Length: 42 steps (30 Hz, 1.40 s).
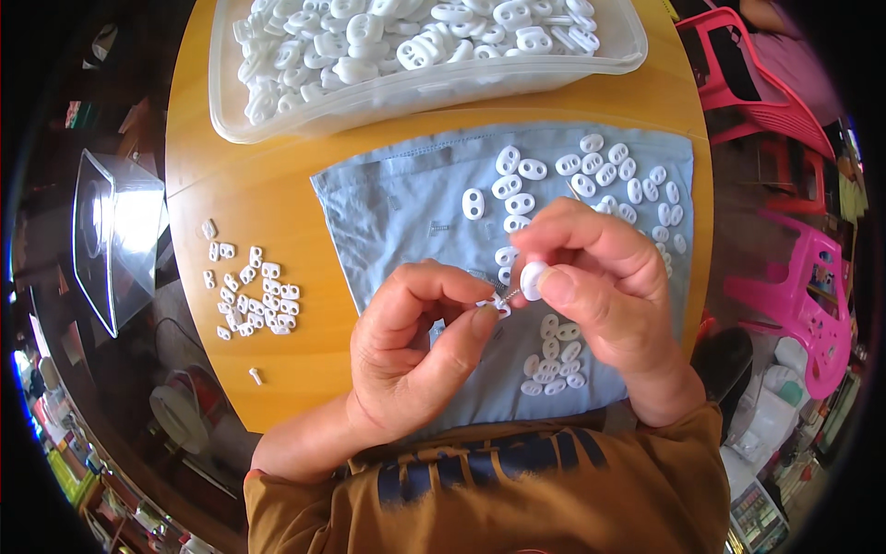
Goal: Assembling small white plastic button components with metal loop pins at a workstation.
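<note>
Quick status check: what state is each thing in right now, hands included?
left hand: pinching a small white piece
right hand: pinching a white oval part
clear tub: uncovered, heaped with white parts
blue cloth: spread flat, parts scattered on it
small white pieces: loose on the table

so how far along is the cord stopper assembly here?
Done, it seems: a small heap of white oval pieces on the blue cloth near the hands. In hand: the right hand pinches one white oval piece, and the left hand holds a small part with a spring against it. Left: loose ovals on the cloth, small inserts on the table, a full tub.
</note>
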Each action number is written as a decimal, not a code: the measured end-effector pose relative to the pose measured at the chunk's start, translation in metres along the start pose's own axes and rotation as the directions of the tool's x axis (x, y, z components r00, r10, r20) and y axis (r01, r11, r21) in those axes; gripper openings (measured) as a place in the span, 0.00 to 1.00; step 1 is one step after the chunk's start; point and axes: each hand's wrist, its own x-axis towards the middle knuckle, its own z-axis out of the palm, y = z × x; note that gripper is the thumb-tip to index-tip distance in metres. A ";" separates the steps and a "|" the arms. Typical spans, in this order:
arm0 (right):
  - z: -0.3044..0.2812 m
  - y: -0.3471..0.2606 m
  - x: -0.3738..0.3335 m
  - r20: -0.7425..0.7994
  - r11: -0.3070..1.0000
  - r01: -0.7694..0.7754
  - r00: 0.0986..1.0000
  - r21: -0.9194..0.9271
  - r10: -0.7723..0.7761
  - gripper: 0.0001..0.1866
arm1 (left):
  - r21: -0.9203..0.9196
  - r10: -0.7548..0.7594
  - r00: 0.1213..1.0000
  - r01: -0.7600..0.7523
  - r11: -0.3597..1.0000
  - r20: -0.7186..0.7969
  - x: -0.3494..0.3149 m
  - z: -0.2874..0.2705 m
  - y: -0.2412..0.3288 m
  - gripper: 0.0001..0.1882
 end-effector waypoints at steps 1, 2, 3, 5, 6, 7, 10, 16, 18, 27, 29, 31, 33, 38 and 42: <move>0.000 0.000 -0.001 -0.001 1.000 -0.004 1.000 0.000 0.004 0.12 | 0.012 0.012 1.000 -0.012 1.000 0.003 0.000 0.000 0.000 0.10; 0.000 0.000 -0.001 -0.028 0.999 -0.029 0.999 0.021 0.030 0.12 | 0.011 0.009 1.000 -0.009 1.000 0.002 0.000 -0.001 -0.001 0.10; 0.001 0.000 -0.001 -0.054 0.998 -0.054 0.997 0.041 0.056 0.12 | 0.014 0.011 1.000 -0.011 1.000 0.003 0.000 -0.001 -0.001 0.10; 0.002 0.000 -0.002 -0.052 0.995 -0.073 0.996 0.065 0.077 0.11 | 0.018 0.014 1.000 -0.014 1.000 0.004 -0.001 -0.001 -0.001 0.10; 0.002 -0.001 -0.003 -0.048 0.992 -0.090 0.994 0.088 0.094 0.11 | 0.035 0.017 1.000 -0.017 0.999 0.001 -0.002 0.001 0.000 0.10; 0.002 -0.001 -0.005 -0.048 0.992 -0.088 0.995 0.089 0.092 0.11 | 0.052 0.020 1.000 -0.020 0.998 -0.003 -0.002 0.002 0.000 0.10; 0.000 0.000 -0.004 -0.008 0.995 -0.090 0.996 0.051 0.090 0.09 | 0.050 0.028 1.000 -0.029 0.998 0.012 -0.002 0.001 0.000 0.10; -0.002 0.004 -0.002 0.040 0.999 0.014 0.999 -0.049 -0.012 0.07 | 0.055 -0.006 1.000 0.005 0.998 0.015 -0.001 0.000 -0.002 0.10; -0.001 0.002 -0.002 0.030 0.986 0.074 0.997 -0.152 -0.070 0.06 | 0.088 -0.013 1.000 0.012 0.996 0.013 -0.002 0.000 -0.001 0.10; 0.001 0.002 0.000 0.044 0.857 0.142 0.989 -0.496 -0.139 0.06 | 0.053 -0.078 0.996 0.080 0.995 -0.034 -0.002 0.002 -0.004 0.10; 0.001 0.003 0.000 0.050 0.848 0.162 0.986 -0.505 -0.159 0.06 | 0.007 -0.092 0.996 0.092 0.996 -0.022 -0.001 0.001 -0.006 0.11; 0.001 0.006 0.001 0.056 0.838 0.183 0.982 -0.514 -0.180 0.06 | -0.067 -0.077 0.997 0.076 0.995 -0.017 0.000 0.002 -0.007 0.12; 0.001 0.007 0.001 0.070 0.823 0.215 0.975 -0.525 -0.210 0.07 | -0.125 -0.112 0.994 0.111 0.986 -0.005 0.001 0.001 -0.005 0.13; -0.003 0.006 0.002 0.143 0.752 0.297 0.954 -0.588 -0.265 0.10 | -0.188 -0.153 0.988 0.156 0.970 0.031 0.001 -0.001 -0.007 0.15; 0.001 0.004 -0.001 0.217 0.686 0.366 0.930 -0.629 -0.298 0.16 | -0.242 -0.134 0.990 0.139 0.960 0.036 0.002 0.000 -0.008 0.19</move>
